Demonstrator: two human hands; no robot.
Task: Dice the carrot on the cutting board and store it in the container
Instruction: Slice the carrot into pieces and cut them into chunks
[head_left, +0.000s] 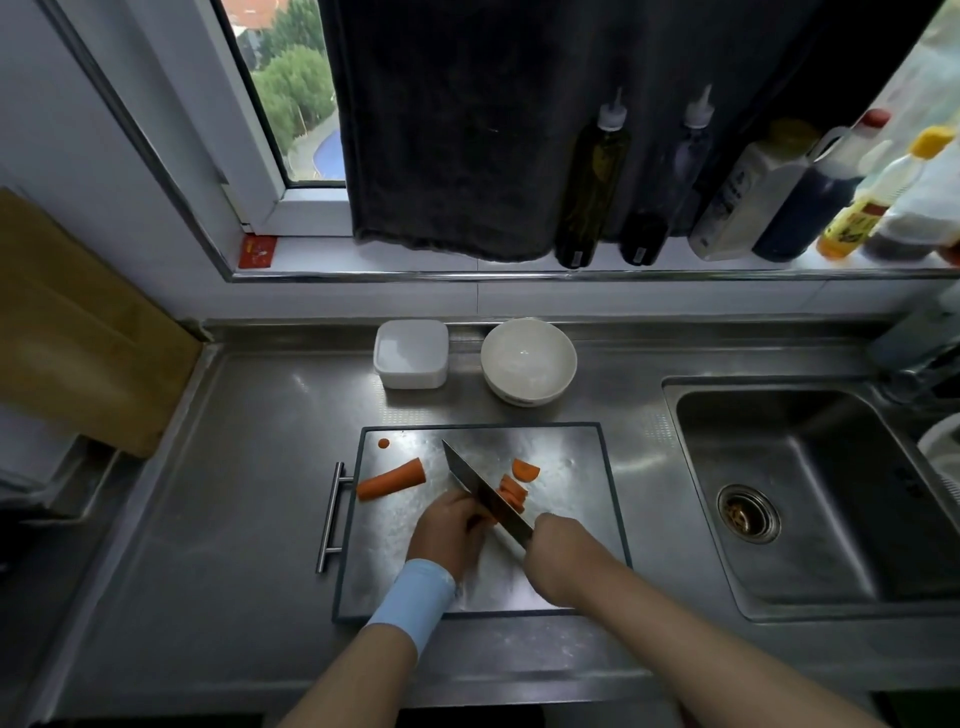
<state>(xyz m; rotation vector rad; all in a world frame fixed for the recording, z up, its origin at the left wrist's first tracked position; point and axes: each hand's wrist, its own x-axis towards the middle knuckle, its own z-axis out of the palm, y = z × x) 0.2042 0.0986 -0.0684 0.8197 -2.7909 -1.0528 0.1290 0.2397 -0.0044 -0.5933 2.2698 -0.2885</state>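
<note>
right hand (558, 540) fingers wrapped round a dark knife (483, 488); left hand (449, 530) fingers curled on a carrot piece (487, 518); scuffed rectangular steel cutting board (571, 519), steel counter (249, 493).

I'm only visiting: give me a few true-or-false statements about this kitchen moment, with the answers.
1. The right hand holds the knife. True.
2. The container sits on the board. False: it stands behind the board, beside the bowl.
3. A long carrot piece lies left of the knife. True.
4. The sink is left of the board. False: it is to the right.
</note>
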